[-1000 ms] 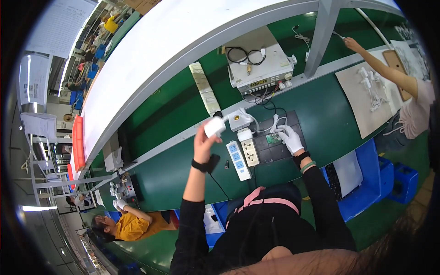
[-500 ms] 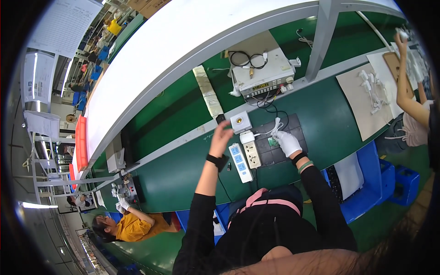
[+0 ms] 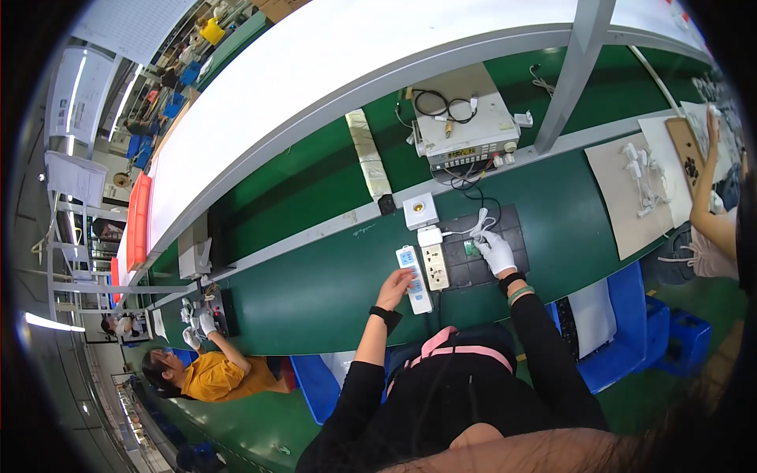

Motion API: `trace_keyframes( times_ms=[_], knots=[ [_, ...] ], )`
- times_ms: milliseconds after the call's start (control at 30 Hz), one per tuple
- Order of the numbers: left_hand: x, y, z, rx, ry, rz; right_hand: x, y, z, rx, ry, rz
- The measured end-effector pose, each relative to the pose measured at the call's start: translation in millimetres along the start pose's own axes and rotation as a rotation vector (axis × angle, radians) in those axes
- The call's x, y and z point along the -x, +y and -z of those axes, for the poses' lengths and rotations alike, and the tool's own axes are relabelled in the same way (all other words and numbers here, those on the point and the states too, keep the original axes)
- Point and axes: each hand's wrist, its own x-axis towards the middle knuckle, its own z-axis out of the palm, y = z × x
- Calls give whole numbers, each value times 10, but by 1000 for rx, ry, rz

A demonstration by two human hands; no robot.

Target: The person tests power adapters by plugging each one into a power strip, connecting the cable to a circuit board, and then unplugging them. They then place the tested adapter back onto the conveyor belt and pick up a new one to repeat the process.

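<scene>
My bare left hand [image 3: 396, 289] is over the left edge of a white power strip with blue sockets [image 3: 419, 299]. Its fingers are loosely bent and apart, and I see nothing held in them. On my right hand [image 3: 497, 254] is a white glove, its fingers closed on a bundled white cable [image 3: 480, 224]. Beside those fingertips a small green circuit board [image 3: 471, 247] lies on a dark mat [image 3: 505, 229]. A cream power strip [image 3: 435, 272] stands between my hands, with a white plug block [image 3: 429, 236] at its far end.
Beyond the strips sits a white box with a round socket [image 3: 420, 210]. A bench instrument [image 3: 465, 130] with dark leads is at the back. White cables [image 3: 646, 177] lie on cardboard at right, near another person's arm [image 3: 706, 189]. A co-worker in yellow [image 3: 217, 378] is at left.
My left hand has come down and nearer from beside the white socket box to the blue-socket power strip. My right hand stays by the circuit board with the cable. The view has shifted slightly.
</scene>
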Motion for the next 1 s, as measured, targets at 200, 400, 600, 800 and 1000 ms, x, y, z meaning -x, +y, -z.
trace_keyframes(
  times_ms=[200,400,600,800,1000],
  knots=[
    [99,-615,433,145,252,93,-17,45,-38,37,8,-17],
    [381,-1127,618,228,416,287,21,71,30,-25,-13,-16],
    [355,-1100,583,263,484,283,-80,352,-25,-432,-83,-116],
    [379,-1094,560,326,509,263,-77,184,-25,-372,-75,-180],
    [389,-1073,550,306,478,272,-84,130,-18,-317,-7,-149]
  ],
)
